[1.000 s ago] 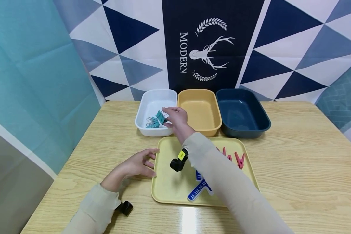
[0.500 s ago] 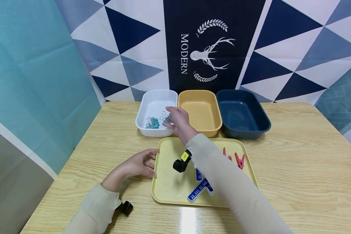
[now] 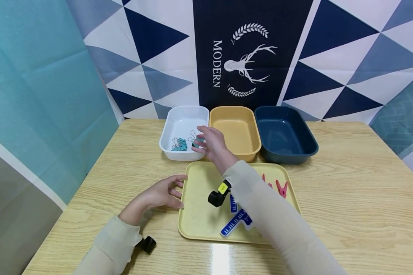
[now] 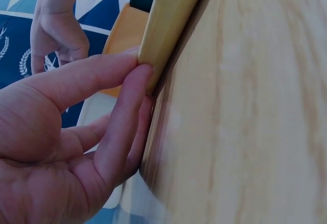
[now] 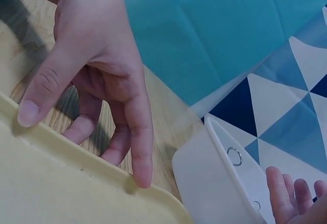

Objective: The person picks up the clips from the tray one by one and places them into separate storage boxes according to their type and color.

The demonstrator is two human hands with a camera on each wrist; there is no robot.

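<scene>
Three bins, head view: a white bin (image 3: 179, 156) at left, a yellow bin (image 3: 232, 130) in the middle and a navy bin (image 3: 283, 133) at right stand side by side on the far part of the table (image 3: 347, 198).
White bin's load, head view: a small cluster of teal binder clips (image 3: 180, 145) lies at the near left; a lone teal clip (image 3: 197, 139) sits to its right.
Right hand, head view: the right hand (image 3: 214, 143) is over the bin's right side, fingers spread beside the lone clip; contact cannot be told.
Clip step, head view: apparently letting go of that clip; the next move calls for lifting away without snagging its wire handles.
Tray, head view: the yellow tray (image 3: 201, 198) bears blue clips (image 3: 232, 223) and, at right, red clothespins (image 3: 282, 188), partly behind the right sleeve (image 3: 268, 210).
Left hand, left wrist view: the left hand (image 3: 161, 194) touches the tray's rim with nearly straight thumb and finger.
Wire loops, right wrist view: these show inside the white bin; the right hand's fingertips stand apart, nothing visible between them.
</scene>
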